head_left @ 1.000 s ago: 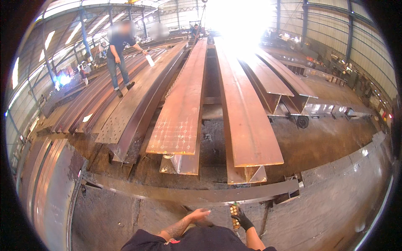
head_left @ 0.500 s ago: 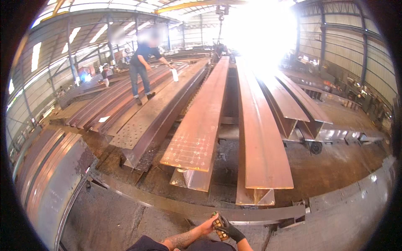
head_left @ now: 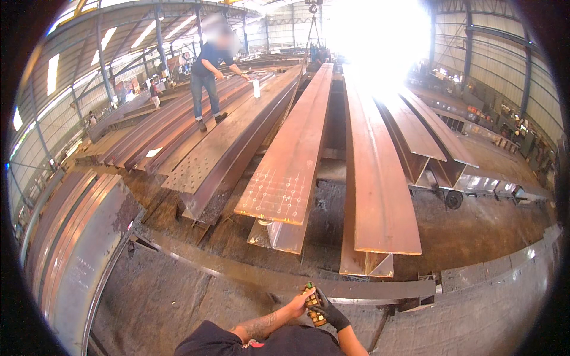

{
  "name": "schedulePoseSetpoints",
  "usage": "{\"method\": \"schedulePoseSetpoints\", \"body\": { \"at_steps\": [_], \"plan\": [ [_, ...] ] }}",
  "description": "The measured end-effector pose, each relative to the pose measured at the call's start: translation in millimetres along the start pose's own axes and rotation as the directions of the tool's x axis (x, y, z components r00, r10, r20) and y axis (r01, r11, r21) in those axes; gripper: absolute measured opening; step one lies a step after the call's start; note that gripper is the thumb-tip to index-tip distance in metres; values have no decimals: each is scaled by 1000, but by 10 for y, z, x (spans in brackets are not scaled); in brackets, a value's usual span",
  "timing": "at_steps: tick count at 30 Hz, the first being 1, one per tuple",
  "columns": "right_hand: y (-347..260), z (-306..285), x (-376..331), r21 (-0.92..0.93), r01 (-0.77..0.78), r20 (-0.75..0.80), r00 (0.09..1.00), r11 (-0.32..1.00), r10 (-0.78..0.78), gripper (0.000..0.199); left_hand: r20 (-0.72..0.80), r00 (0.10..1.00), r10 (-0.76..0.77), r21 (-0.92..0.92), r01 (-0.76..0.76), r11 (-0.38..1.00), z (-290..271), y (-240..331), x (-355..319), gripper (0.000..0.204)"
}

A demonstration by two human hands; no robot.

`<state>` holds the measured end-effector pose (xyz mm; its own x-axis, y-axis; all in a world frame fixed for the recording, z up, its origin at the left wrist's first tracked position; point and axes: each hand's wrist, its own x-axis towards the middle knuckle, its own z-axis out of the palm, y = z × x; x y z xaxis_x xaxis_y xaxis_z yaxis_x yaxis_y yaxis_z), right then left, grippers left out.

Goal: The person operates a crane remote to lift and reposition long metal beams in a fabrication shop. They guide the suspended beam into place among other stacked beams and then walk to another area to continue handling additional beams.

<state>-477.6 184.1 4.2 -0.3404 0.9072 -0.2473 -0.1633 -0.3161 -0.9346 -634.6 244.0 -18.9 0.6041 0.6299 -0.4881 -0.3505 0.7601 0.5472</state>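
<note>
Handheld yellow-and-black control box [head_left: 313, 304], a pendant-type remote with rows of buttons, sits low in the frame between a worker's two hands, close against the body and above a grey steel deck [head_left: 178, 296]. The bare left hand [head_left: 295, 307] now closes on the box's left side, thumb toward the buttons, where a second ago it lay further left and lower; the black-gloved right hand [head_left: 330, 311] clasps the box from the right and beneath. Both grips are clenched on the remote.

The view has swung right and tipped down over the past second, so the long rust-brown steel beams [head_left: 291, 172] fill more of the picture and their marked, hole-dotted near ends have come closer. A second person in a dark shirt and jeans [head_left: 206, 83], standing on a beam at far left, has shifted toward the centre of the frame and bends an arm toward a small white canister [head_left: 256, 88] upright on the steel. Glare from the open end of the shed hides the far beam ends. Judged from this, the box has been raised into a two-handed working hold.
</note>
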Motion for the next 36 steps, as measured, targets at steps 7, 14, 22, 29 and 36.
{"method": "schedulePoseSetpoints", "body": {
  "at_steps": [7, 14, 22, 29, 36],
  "plan": [
    [-70, 101, 35, -145, 109, -39, 993, 983, -115, 83, 5, 1000, -19, -89, 19, 996, 22, 32, -67, 32],
    [505, -183, 82, -192, 236, -28, 969, 953, -246, 80, 5, 981, -195, 22, 195, 981, 357, 197, -245, 41],
    [-2, 63, 69, -43, 207, -79, 975, 977, -210, 72, -105, 991, 86, 301, -51, 952, 274, 151, -153, 32],
    [30, 99, 15, 148, 121, -177, 980, 982, -94, 54, 44, 998, 39, 457, -55, 888, 41, 56, 28, 64],
    [-128, -85, -47, 447, -9, -263, 955, 895, 141, 40, -58, 979, -197, 413, 203, 888, -233, 22, -134, 81]
  ]
}}
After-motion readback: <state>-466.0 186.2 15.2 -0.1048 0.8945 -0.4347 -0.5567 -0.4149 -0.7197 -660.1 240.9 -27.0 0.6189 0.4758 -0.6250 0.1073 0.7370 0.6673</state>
